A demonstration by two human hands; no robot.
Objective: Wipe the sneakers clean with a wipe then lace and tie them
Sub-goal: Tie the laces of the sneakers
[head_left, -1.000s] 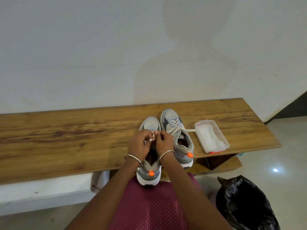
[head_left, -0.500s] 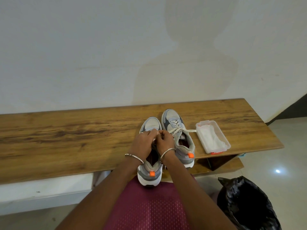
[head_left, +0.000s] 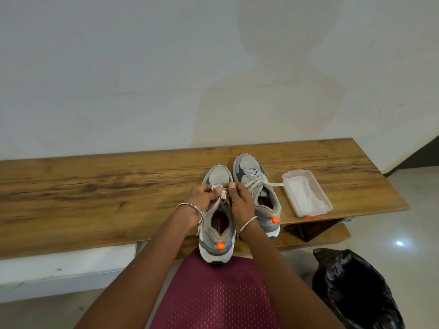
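Note:
Two grey and white sneakers with orange heel tabs stand side by side on the wooden bench (head_left: 95, 198), toes toward the wall. The left sneaker (head_left: 217, 236) overhangs the bench's front edge, heel toward my lap. My left hand (head_left: 202, 198) and my right hand (head_left: 241, 200) meet over its tongue, each pinching part of its white lace (head_left: 222, 194). A loose strand runs down past my left wrist. The right sneaker (head_left: 257, 191) is laced, its lace ends lying loose toward the right.
A clear plastic box (head_left: 306, 195) holding white wipes lies on the bench right of the sneakers. A bin lined with a black bag (head_left: 356, 290) stands on the floor at lower right. The white wall rises behind the bench.
My hands stay on the left sneaker's lace and have spread slightly, showing more lace between the fingers. The sneakers have not shifted.

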